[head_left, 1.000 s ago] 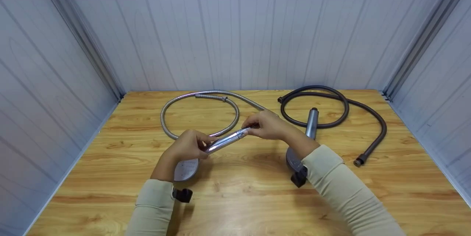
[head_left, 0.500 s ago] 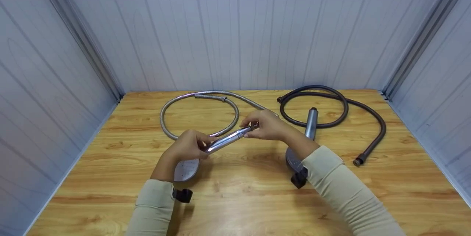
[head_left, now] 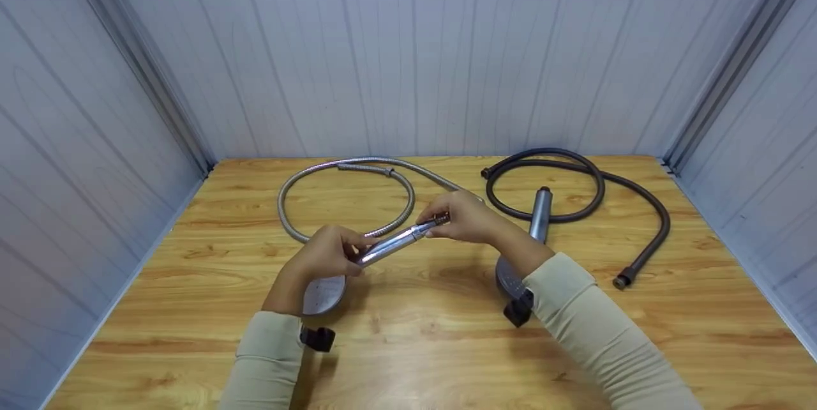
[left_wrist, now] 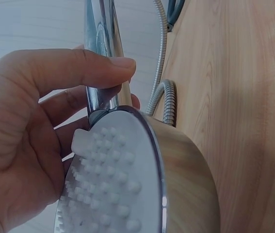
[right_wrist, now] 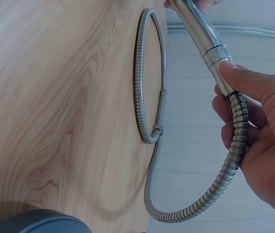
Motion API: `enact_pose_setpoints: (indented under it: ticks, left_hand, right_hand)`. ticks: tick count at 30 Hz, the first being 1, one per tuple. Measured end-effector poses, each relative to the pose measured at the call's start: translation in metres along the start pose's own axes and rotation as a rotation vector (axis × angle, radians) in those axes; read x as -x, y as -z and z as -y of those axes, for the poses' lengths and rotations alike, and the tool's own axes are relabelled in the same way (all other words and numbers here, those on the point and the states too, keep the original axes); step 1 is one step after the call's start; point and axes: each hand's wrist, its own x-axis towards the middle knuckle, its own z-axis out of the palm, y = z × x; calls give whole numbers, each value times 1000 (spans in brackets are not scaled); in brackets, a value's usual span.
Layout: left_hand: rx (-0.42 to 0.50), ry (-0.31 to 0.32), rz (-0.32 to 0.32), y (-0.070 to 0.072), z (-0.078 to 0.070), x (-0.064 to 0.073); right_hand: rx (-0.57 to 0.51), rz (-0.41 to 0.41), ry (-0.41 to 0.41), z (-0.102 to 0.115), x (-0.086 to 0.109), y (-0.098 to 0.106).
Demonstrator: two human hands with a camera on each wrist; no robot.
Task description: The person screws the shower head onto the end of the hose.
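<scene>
My left hand [head_left: 329, 251] grips a chrome hand shower [head_left: 388, 246] by its handle, close to the head. White rubber nozzles cover the shower's face [left_wrist: 110, 170] in the left wrist view. At the handle's other end, my right hand [head_left: 469, 218] pinches the shiny tapered nut [right_wrist: 224, 77] of a silver metal hose [right_wrist: 217, 189]. The nut sits against the handle end; how far it is threaded cannot be seen. From the nut the hose hangs in a curve, then loops over the table behind my hands.
A grey hand shower [head_left: 540, 215] lies on the wooden table [head_left: 408, 346] at right, partly behind my right forearm. Its handle lies over a coiled dark hose [head_left: 660, 225]. Panelled walls [head_left: 408, 52] close off the back and sides.
The right fingers have shifted slightly around the nut, baring more of the hose beside it. The left hand and the shower stay nearly in place.
</scene>
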Motion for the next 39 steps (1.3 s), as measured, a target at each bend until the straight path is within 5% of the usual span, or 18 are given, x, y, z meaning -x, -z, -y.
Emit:
enact_pose_setpoints:
  ticks: [39]
  left_hand:
    - [-51, 11, -9, -1, 1, -1]
  right_hand:
    - [57, 46, -37, 2, -1, -3]
